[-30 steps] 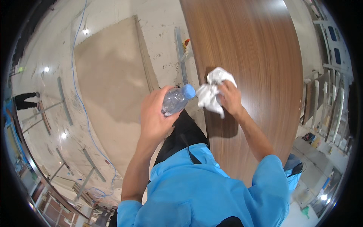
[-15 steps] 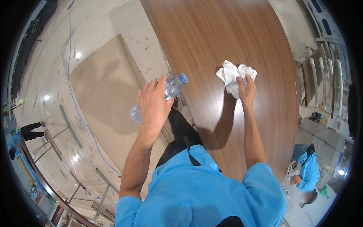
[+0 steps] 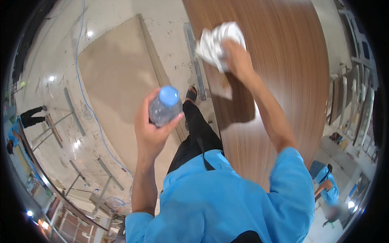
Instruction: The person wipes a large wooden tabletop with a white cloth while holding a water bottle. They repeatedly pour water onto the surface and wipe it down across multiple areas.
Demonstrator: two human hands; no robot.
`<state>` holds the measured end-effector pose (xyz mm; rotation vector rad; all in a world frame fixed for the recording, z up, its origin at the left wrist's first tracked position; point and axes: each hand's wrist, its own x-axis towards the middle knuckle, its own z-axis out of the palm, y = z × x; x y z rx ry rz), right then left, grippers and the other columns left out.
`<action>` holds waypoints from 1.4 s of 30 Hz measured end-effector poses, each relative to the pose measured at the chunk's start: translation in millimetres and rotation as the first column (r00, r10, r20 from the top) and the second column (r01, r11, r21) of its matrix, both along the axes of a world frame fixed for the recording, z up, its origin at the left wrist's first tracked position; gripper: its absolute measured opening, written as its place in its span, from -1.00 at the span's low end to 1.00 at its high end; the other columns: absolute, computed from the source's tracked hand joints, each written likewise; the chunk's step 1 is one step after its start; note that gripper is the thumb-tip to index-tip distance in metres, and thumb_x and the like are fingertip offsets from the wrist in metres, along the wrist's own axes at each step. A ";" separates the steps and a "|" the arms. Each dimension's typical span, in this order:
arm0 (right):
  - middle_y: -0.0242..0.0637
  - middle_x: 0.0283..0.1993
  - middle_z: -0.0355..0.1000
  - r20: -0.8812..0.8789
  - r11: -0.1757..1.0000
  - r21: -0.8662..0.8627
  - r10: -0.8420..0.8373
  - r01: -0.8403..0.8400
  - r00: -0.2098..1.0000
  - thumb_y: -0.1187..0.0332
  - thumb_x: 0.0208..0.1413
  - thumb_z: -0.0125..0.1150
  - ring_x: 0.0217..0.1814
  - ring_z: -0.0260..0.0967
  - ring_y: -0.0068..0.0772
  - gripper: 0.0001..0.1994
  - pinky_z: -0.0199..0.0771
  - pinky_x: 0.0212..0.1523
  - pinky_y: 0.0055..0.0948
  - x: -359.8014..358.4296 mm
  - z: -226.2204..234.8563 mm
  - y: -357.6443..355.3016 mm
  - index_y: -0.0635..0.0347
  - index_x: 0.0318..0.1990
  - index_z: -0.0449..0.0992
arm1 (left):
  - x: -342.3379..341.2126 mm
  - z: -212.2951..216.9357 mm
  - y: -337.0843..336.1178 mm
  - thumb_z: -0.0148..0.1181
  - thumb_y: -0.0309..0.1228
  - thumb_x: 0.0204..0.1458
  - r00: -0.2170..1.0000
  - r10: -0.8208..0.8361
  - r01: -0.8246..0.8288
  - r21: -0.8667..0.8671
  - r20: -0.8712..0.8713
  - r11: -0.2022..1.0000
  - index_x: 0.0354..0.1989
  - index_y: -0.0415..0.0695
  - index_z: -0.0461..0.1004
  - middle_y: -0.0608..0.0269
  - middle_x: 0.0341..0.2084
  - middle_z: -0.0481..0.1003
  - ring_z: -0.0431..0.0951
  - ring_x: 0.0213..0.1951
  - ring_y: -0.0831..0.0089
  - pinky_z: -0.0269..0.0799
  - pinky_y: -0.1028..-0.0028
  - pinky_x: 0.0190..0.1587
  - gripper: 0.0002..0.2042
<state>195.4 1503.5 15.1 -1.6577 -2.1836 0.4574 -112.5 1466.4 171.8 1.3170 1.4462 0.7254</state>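
Your left hand (image 3: 147, 131) is gripping the bottle (image 3: 165, 116), your right hand (image 3: 239, 60) clutching the cloth (image 3: 211, 45) at one o'clock; slackening could drop either.

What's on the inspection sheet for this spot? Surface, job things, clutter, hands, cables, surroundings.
Surface: brown wood-grain panel, reflecting light in places.
Job things: clear bottle with blue cap on; crumpled white wipe, cloth or paper unclear.
Clutter: large beige sheet and grey metal strip, left of the panel.
Hands: left hand wrapped around the bottle; right hand gripping the wipe at the panel's left side, blurred.
Cables: blue cable or hose along the floor, left.
Surroundings: one co-worker far left, another lower right.
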 end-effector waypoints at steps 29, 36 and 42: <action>-0.13 0.09 0.50 0.148 1.000 0.012 0.009 -0.011 0.989 0.59 0.06 0.16 0.05 0.51 0.11 -0.57 0.54 0.01 0.00 -20.9 -1.9 145.3 0.10 0.13 0.46 | -25.4 18.0 -40.0 0.57 -0.60 -0.19 0.951 0.139 -0.135 -0.032 0.275 0.990 0.22 -0.26 0.40 0.18 0.05 0.51 0.57 0.00 0.45 0.52 0.42 0.11 -0.30; -0.03 -0.02 0.52 0.262 0.976 0.175 -0.170 0.126 0.950 0.45 0.12 0.24 0.00 0.56 0.06 -0.67 0.62 -0.05 -0.05 -25.2 5.8 154.9 0.18 0.07 0.48 | -22.6 22.6 -35.9 0.57 -0.59 -0.20 0.943 0.146 -0.145 -0.026 0.298 0.989 0.23 -0.27 0.40 0.20 0.01 0.53 0.58 -0.02 0.47 0.53 0.44 0.08 -0.29; -0.10 0.03 0.54 0.235 0.970 -0.091 0.242 -0.227 0.941 0.43 0.12 0.23 0.13 0.54 -0.07 -0.58 0.58 0.14 -0.13 -34.3 6.3 96.9 0.04 0.18 0.50 | -22.6 25.7 -29.4 0.54 -0.62 -0.20 0.948 0.185 -0.192 0.000 0.261 0.981 0.23 -0.27 0.39 0.21 -0.07 0.56 0.60 -0.05 0.47 0.53 0.43 0.09 -0.29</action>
